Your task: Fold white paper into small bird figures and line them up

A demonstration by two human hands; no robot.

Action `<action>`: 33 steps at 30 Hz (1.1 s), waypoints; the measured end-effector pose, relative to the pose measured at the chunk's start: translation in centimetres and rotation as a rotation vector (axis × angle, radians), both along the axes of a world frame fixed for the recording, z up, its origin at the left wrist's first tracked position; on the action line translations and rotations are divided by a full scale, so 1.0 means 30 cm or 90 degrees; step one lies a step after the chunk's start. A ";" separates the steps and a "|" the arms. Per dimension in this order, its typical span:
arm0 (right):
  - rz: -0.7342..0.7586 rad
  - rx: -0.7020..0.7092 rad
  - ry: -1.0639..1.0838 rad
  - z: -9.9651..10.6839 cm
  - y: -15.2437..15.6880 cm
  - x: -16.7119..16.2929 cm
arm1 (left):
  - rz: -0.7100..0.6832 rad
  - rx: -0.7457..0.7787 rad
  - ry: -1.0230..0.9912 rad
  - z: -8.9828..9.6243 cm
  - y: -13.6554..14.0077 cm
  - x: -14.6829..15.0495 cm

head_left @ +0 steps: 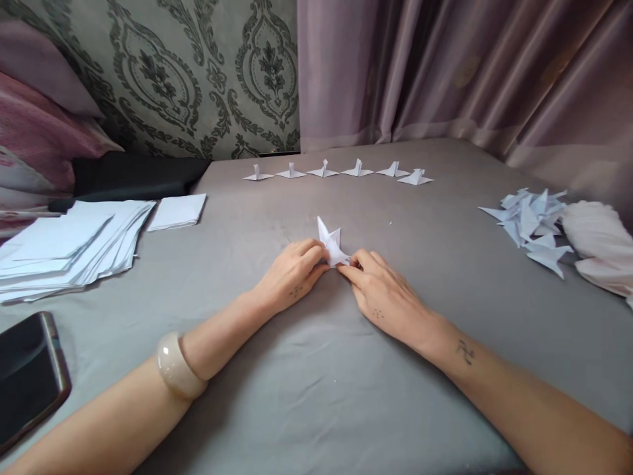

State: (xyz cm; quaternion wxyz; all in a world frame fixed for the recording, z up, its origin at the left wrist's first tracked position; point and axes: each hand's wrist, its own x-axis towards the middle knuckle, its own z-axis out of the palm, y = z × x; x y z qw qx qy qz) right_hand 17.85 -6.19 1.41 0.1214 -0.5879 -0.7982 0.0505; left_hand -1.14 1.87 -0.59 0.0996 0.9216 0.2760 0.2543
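A white folded paper bird (334,247) is held between my two hands over the middle of the grey cloth, one pointed tip standing up. My left hand (295,270) pinches its left side, fingers closed on the paper. On the lower right corner, my right hand (383,290) grips with thumb and fingers pressed together. The fingertips hide part of the lower folds. Farther back, a row of several small folded paper birds (324,169) stands on the cloth with wings spread.
Stacked white paper sheets (74,247) lie at left beside a smaller pile of squares (178,211). A phone (30,379) is at the front left. On the right, a heap of folded paper pieces (529,214) touches white cloth (598,244). Curtains (346,72) hang behind.
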 end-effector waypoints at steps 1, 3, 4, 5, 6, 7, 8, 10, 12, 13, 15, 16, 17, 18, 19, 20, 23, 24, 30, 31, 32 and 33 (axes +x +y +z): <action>-0.001 -0.001 0.000 0.000 0.000 0.000 | -0.018 0.006 0.011 0.002 -0.001 0.001; 0.000 0.004 0.000 -0.001 0.000 0.002 | -0.040 0.022 0.021 0.008 -0.005 0.003; 0.003 0.008 0.002 -0.002 0.000 0.004 | -0.050 0.025 0.025 0.012 -0.007 0.003; 0.008 0.012 0.007 -0.004 0.000 0.007 | -0.063 0.026 0.029 0.016 -0.009 0.002; 0.013 0.015 0.016 -0.005 0.000 0.010 | -0.074 0.026 0.035 0.020 -0.011 0.001; 0.018 0.016 0.026 -0.005 0.000 0.013 | -0.083 0.027 0.041 0.023 -0.013 -0.001; 0.021 0.014 0.036 -0.005 -0.001 0.018 | -0.088 0.027 0.050 0.025 -0.014 -0.003; 0.026 0.006 0.051 -0.001 -0.003 0.027 | -0.091 0.030 0.072 0.029 -0.015 -0.009; 0.029 -0.001 0.060 0.003 -0.006 0.037 | -0.089 0.035 0.093 0.029 -0.016 -0.014; 0.028 -0.003 0.064 0.006 -0.007 0.042 | -0.088 0.036 0.103 0.029 -0.016 -0.016; 0.026 -0.005 0.072 0.009 -0.009 0.052 | -0.088 0.038 0.120 0.030 -0.017 -0.017; 0.024 -0.006 0.077 0.009 -0.009 0.055 | -0.089 0.039 0.126 0.030 -0.017 -0.017; 0.022 -0.008 0.082 0.010 -0.009 0.059 | -0.090 0.040 0.129 0.031 -0.018 -0.016; 0.020 -0.010 0.088 0.009 -0.008 0.062 | -0.092 0.041 0.131 0.031 -0.018 -0.016; 0.018 -0.014 0.094 0.009 -0.007 0.064 | -0.093 0.042 0.132 0.031 -0.019 -0.016; 0.016 -0.017 0.100 0.009 -0.005 0.067 | -0.094 0.043 0.131 0.031 -0.019 -0.016; 0.013 -0.027 0.122 0.008 0.000 0.074 | -0.094 0.049 0.136 0.029 -0.020 -0.017; 0.012 -0.030 0.132 0.009 0.002 0.076 | -0.092 0.052 0.139 0.027 -0.020 -0.017; -0.108 -0.040 0.246 0.005 0.026 0.076 | -0.077 0.060 0.132 0.018 -0.023 -0.015; -0.147 -0.038 0.272 0.001 0.034 0.072 | -0.080 0.060 0.126 0.017 -0.023 -0.016; -0.180 -0.035 0.289 -0.004 0.042 0.067 | -0.084 0.058 0.121 0.016 -0.023 -0.017; -0.204 -0.035 0.299 -0.010 0.050 0.061 | -0.087 0.057 0.116 0.016 -0.023 -0.019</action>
